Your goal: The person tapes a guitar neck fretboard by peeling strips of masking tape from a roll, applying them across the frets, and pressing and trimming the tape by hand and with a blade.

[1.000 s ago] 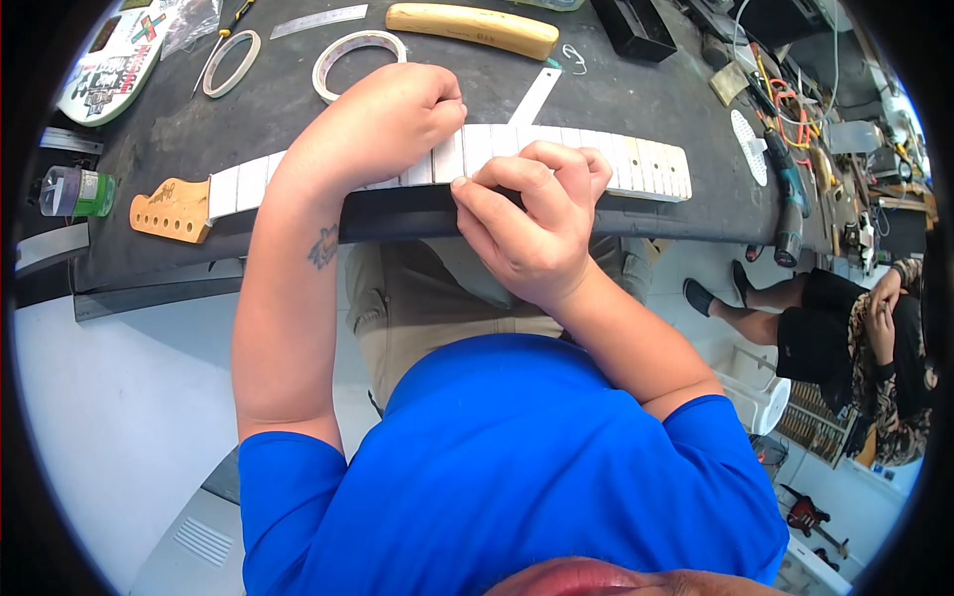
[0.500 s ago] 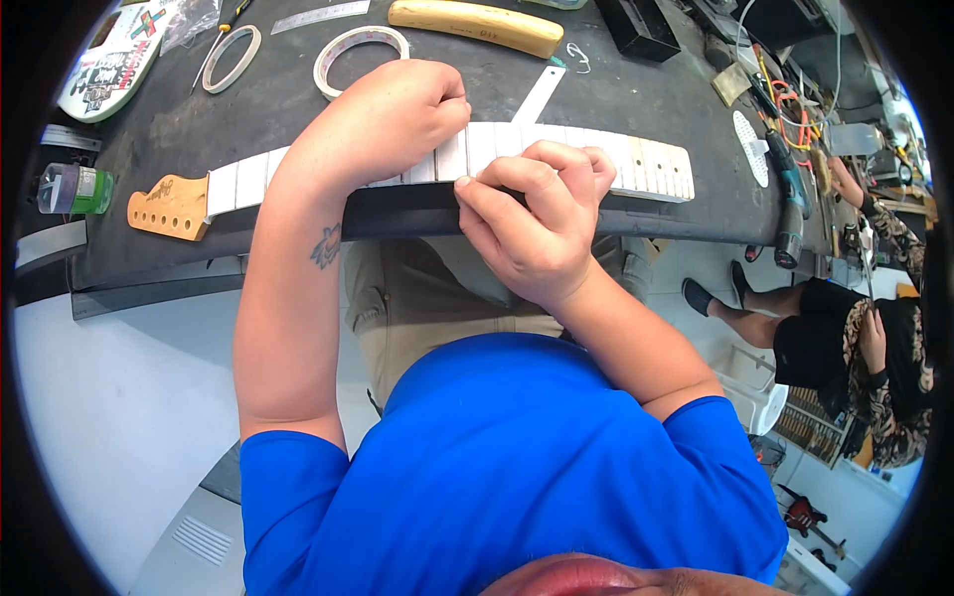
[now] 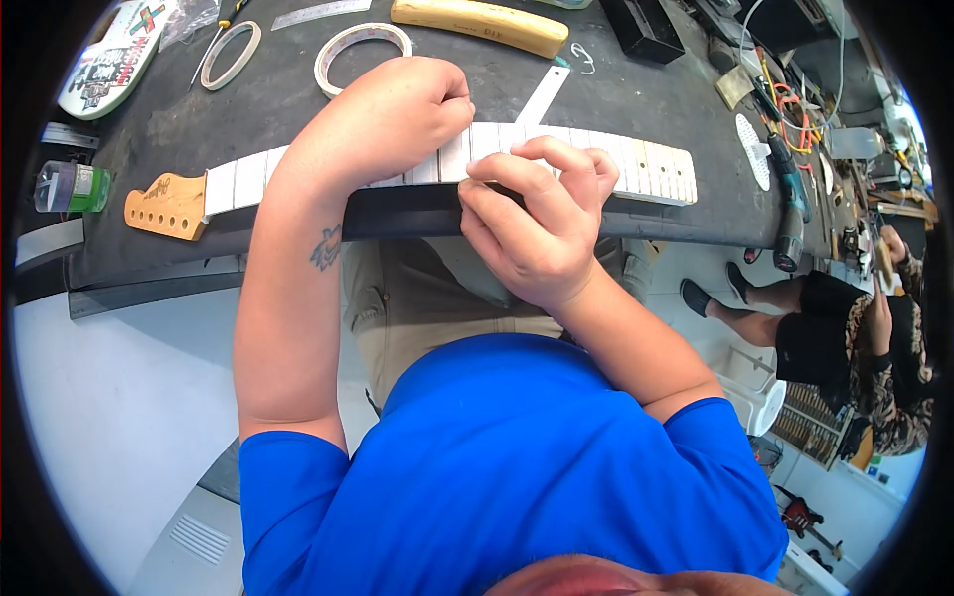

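Guitar neck lies along the dark worktop above a pale floor, left hand curled over it, right hand bent at its near edge, whether clamped I cannot tell, while a co-worker's hand, outstretched earlier, has drawn back.

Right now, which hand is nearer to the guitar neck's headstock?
Left. The left hand is over the fretboard's far edge, right of the headstock; the right hand is at the near edge, farther right.

Left hand crosses the guitar neck — right hand at its edge.
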`<state>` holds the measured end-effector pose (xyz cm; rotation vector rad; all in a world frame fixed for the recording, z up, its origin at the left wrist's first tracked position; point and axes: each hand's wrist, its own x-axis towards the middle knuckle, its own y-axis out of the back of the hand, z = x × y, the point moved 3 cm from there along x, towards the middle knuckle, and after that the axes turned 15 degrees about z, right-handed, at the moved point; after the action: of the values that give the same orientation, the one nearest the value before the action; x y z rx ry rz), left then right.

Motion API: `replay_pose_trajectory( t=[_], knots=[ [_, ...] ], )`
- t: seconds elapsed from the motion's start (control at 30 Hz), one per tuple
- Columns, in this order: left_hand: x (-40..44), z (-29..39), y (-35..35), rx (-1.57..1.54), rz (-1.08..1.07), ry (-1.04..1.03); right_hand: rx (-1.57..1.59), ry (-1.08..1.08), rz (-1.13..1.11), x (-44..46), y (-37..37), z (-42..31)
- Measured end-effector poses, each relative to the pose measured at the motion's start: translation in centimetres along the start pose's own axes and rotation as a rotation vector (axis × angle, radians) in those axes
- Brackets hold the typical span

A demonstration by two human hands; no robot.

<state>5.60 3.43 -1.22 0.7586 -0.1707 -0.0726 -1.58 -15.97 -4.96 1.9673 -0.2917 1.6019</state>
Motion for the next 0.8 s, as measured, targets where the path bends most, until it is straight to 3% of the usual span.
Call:
replay_pose_trajectory(
  t=[0.37,0.47,0.6,0.7,0.8],
  knots=[
    [0.6,-0.1,0.3,-0.043,-0.006,0.156,-0.009,0.007,0.019,-0.2,-0.5,0.2],
    [-0.6,-0.4,0.1,-0.156,0.233,0.072,-0.018,0.015,0.044,-0.4,-0.7,0.2],
    [-1.4,-0.7,0.7,-0.125,0.212,-0.142,-0.008,0.013,0.062,-0.5,-0.8,0.3],
    [-1.7,-1.4,0.3,-0.298,0.095,-0.098,-0.019,0.020,0.075,-0.5,-0.8,0.3],
    [-0.8,-2.2,0.0,-0.226,-0.006,-0.154,-0.028,0.025,0.064,-0.6,-0.7,0.3]
  ],
)
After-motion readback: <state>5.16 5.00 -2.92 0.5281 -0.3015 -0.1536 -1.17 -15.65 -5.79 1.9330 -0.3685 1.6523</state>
